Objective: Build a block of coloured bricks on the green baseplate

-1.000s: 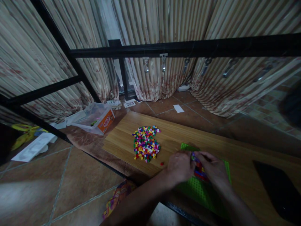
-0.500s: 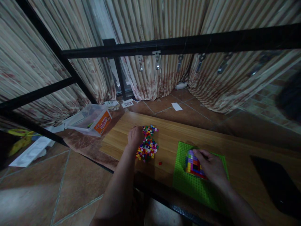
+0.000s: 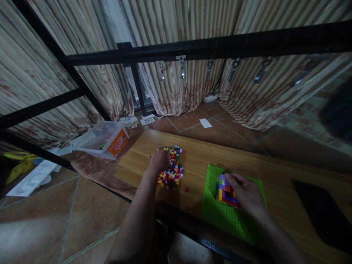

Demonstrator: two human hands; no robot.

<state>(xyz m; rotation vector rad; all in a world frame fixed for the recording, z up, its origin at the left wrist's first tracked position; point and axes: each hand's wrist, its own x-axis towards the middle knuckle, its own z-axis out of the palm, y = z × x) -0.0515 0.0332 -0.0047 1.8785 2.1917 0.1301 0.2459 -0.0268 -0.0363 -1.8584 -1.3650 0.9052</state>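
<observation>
Small building bricks [image 3: 173, 173] in many colours lie in a loose pile on the wooden table. My left hand [image 3: 160, 160] is over the pile's upper left part with its fingers curled in. A small pinkish piece shows at those fingertips; whether it is gripped I cannot tell. On the right, a green studded baseplate [image 3: 214, 183] lies flat. Above it my right hand [image 3: 246, 192] grips a multicoloured block of joined bricks [image 3: 226, 190], thumb along its top. The hand hides the block's right side. A single red brick [image 3: 186, 190] sits between pile and baseplate.
A black flat object [image 3: 320, 211] rests at the table's right end. Left of the wooden table [image 3: 143, 146], a clear plastic box [image 3: 103, 137] with an orange label stands on brown cloth. A black metal bar [image 3: 192, 49] with hanging clips crosses in front of the curtains.
My left hand has moved right and slightly down over the brick pile, and a pinkish piece now shows at its fingertips. My right hand and the block stay put. The view has shifted slightly.
</observation>
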